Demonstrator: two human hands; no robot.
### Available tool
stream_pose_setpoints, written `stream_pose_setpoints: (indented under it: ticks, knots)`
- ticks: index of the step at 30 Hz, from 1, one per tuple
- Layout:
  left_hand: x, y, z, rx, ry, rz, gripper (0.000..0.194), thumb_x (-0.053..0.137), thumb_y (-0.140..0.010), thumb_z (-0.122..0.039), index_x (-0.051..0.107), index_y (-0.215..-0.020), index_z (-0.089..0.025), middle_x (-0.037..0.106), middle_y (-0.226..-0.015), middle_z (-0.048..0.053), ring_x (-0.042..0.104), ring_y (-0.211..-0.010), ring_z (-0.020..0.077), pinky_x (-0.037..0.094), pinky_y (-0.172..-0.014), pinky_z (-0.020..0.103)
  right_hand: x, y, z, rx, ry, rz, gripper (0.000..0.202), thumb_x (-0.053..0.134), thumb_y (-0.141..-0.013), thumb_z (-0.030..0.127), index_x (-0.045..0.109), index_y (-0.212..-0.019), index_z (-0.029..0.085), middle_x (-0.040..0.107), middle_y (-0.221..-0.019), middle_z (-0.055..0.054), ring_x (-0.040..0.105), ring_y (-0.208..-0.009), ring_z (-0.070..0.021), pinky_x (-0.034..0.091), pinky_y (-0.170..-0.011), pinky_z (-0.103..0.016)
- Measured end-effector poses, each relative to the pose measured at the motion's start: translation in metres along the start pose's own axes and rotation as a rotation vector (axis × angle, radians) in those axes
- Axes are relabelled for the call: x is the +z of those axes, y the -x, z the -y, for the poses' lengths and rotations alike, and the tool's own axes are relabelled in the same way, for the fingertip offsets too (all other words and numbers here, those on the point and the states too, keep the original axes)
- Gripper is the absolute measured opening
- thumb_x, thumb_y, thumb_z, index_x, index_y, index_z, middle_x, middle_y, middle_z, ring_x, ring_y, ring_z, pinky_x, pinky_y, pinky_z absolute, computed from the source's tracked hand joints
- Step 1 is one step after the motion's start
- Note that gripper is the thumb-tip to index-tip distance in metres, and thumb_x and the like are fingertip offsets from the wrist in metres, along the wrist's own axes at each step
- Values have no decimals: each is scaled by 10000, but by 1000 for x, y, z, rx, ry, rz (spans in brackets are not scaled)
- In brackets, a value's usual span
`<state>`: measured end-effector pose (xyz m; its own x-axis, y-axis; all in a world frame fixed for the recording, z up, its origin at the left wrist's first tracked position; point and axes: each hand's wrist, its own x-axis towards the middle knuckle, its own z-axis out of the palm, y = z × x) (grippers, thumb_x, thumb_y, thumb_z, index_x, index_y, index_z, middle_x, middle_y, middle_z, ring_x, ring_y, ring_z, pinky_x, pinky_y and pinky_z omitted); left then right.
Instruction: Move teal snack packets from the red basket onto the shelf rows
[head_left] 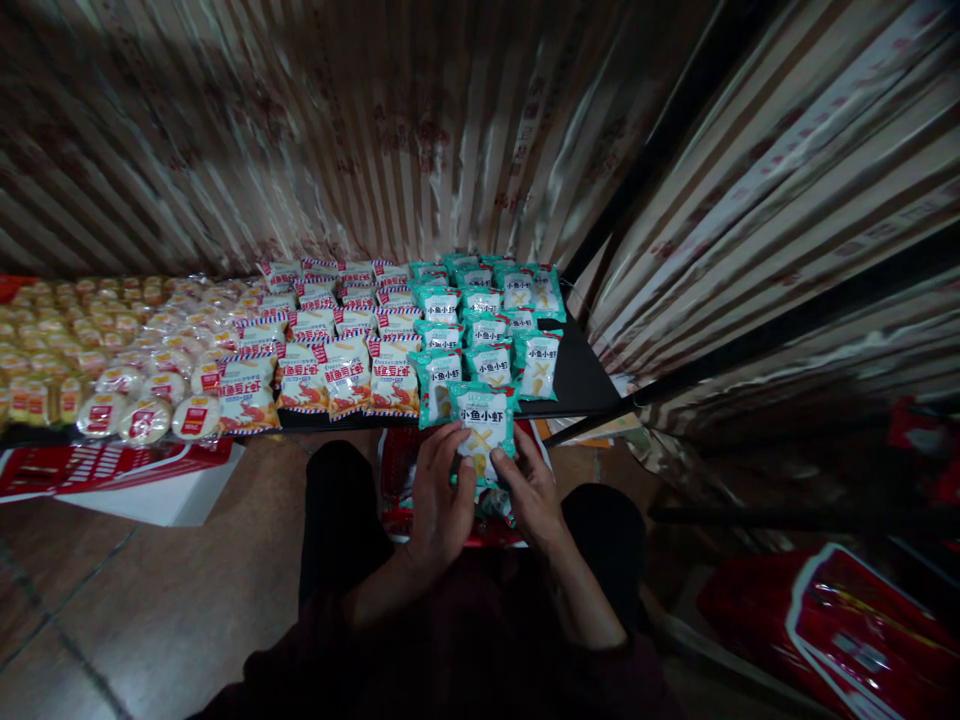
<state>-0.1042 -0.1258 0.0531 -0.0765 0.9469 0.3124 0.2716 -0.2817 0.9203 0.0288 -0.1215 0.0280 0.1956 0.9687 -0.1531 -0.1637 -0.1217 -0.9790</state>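
– Striped sheeting [420, 130] fills the top of the head view, and below it a dark bench [577, 365] runs from the left edge to right of centre. What's being handled?

– One teal packet [486, 425], at the middle of the frame. The left hand [442, 500] grips its left side and the right hand [532, 490] its lower right, both thumbs on the front. I can't tell whether it touches the bench; it only overlaps the front edge in the picture.

– Where's the risk?

– Mostly that edge, I'd say. Below the held packet, at lower centre, sits a red container [394, 480] with more teal packaging in it. If the thumbs slackened, the packet would probably slip down there, or onto the tiled floor [187, 600].

– And behind it?

– Rows of standing teal packets [538, 365], right of centre, close together. A forward push could tip the front ones back into the others, since puffy bags probably stand poorly.

– Anything to the left?

– White-and-orange packets [394, 375] stand just beside them. A wide swing of the left wrist might knock the nearest. Squeezing hard could also crease the film or crush what's inside.
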Motion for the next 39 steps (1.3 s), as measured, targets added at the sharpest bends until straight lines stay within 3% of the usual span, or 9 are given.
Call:
stream_pose_setpoints:
  ticks: [7, 15, 21, 30, 33, 36, 39]
  knots:
    - [6, 6, -4, -47, 38, 48, 287, 457, -914, -291, 577, -1166, -224, 551, -1308, 83, 502, -1232, 209, 414, -1053, 401, -7, 6, 13, -5, 128, -29, 610, 686, -769, 485, 529, -1304, 238, 620, -1285, -60, 578, -1159, -269, 477, -971, -387]
    - [1, 7, -21, -395, 332, 126, 431, 545, -853, -443, 547, -1211, -202, 584, -1276, 89, 554, -1148, 230, 456, -977, 354, -18, 20, 32, -111, 209, 82, 551, 585, -834, 527, 558, -1307, 246, 550, -1377, -48, 464, -1295, -285, 367, -1086, -420]
    - [-1, 5, -29, -486, 642, 203, 499, 611, -812, -479, 536, -1230, -216, 584, -1306, 72, 531, -1206, 231, 431, -1007, 329, -23, 20, 29, -348, 349, 61, 346, 540, -894, 419, 655, -1186, 275, 624, -1245, -69, 533, -1198, -256, 416, -1034, -422]
    - [9, 8, -19, -677, 730, 170, 478, 722, -749, -368, 572, -1163, -180, 672, -1125, 82, 618, -1020, 225, 463, -917, 342, -12, 21, 29, -662, 647, 44, 345, 609, -857, 240, 641, -1197, 287, 640, -1079, -73, 597, -1020, -219, 506, -887, -391]
    - [9, 7, -17, -721, 804, 172, 466, 719, -755, -345, 580, -1167, -179, 671, -1148, 90, 617, -1047, 237, 451, -951, 367, -11, 20, 23, -611, 641, -56, 335, 611, -853, 283, 637, -1187, 276, 647, -1118, -78, 597, -1046, -235, 499, -909, -419]
    - [6, 4, -18, -753, 859, 176, 491, 706, -771, -349, 567, -1210, -183, 663, -1176, 104, 618, -1067, 254, 458, -946, 382, -10, 18, 14, -397, 486, -125, 440, 607, -851, 374, 559, -1270, 247, 611, -1229, -105, 605, -1078, -244, 521, -894, -416]
    - [4, 2, -18, -754, 883, 174, 499, 696, -782, -353, 559, -1231, -183, 658, -1189, 110, 621, -1070, 255, 464, -934, 375, -9, 17, 9, -188, 310, -87, 554, 592, -847, 461, 487, -1333, 217, 618, -1239, -118, 610, -1106, -246, 538, -884, -391]
